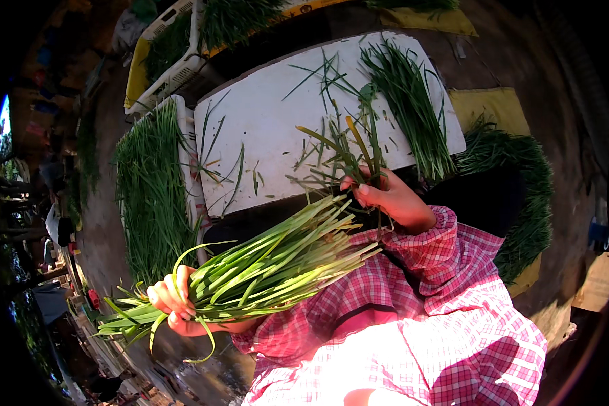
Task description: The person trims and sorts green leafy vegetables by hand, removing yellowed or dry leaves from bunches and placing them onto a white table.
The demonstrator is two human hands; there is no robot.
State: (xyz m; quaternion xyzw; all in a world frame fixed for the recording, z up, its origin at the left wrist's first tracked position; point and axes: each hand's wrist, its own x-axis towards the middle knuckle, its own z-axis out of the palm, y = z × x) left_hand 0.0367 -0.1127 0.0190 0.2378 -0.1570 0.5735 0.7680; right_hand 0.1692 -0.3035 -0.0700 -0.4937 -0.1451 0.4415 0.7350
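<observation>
A large bunch of garlic chives (271, 271) is wrapped in the fingers of my left hand (176, 301), near its leafy green ends. The pale stem ends point right, toward my other hand. My right hand (386, 193) is closed on a few loose leaf scraps (342, 152), some of them yellowed, over the near edge of the white board (250, 135). Cut leaf bits lie scattered on that board. A second bunch of chives (413, 101) rests along its right side.
A white crate full of chives (155, 196) stands left of the board, with another white crate (166, 81) behind it. More chives (521, 183) are heaped at the right beside a yellow cloth (490, 111). A cardboard box (597, 283) sits at the far right.
</observation>
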